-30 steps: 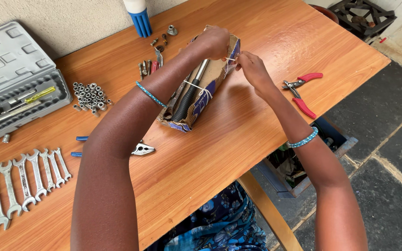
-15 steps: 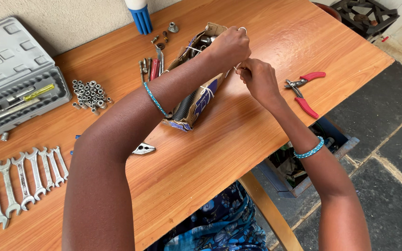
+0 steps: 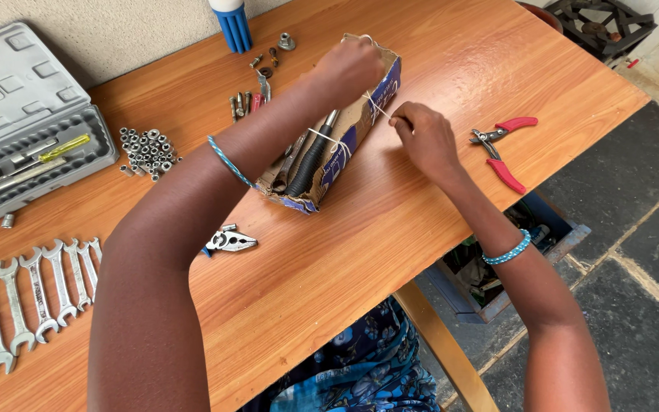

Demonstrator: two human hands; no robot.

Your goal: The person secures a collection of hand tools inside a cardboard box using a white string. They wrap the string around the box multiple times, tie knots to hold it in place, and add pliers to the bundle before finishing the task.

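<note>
A long open cardboard box (image 3: 345, 145) with blue printed sides lies on the wooden table (image 3: 390, 259), holding black-handled tools (image 3: 310, 160). White string (image 3: 377, 108) runs around the box near its far end. My left hand (image 3: 352, 67) is closed on the string above the box's far end. My right hand (image 3: 421, 137) sits just right of the box and pinches the other end of the string, pulled taut.
Red-handled pliers (image 3: 501, 149) lie right of my right hand. A grey socket case (image 3: 24, 130), a pile of sockets (image 3: 146, 149), a row of spanners (image 3: 24, 294), small pliers (image 3: 230, 242), loose bits (image 3: 257, 91) and a blue-white cylinder (image 3: 230, 19) surround the box. A crate (image 3: 497, 267) stands below the table edge.
The box was lifted and tilted between my hands; now it lies flat on the table. My hands have moved apart and pull the string tight across the box.
</note>
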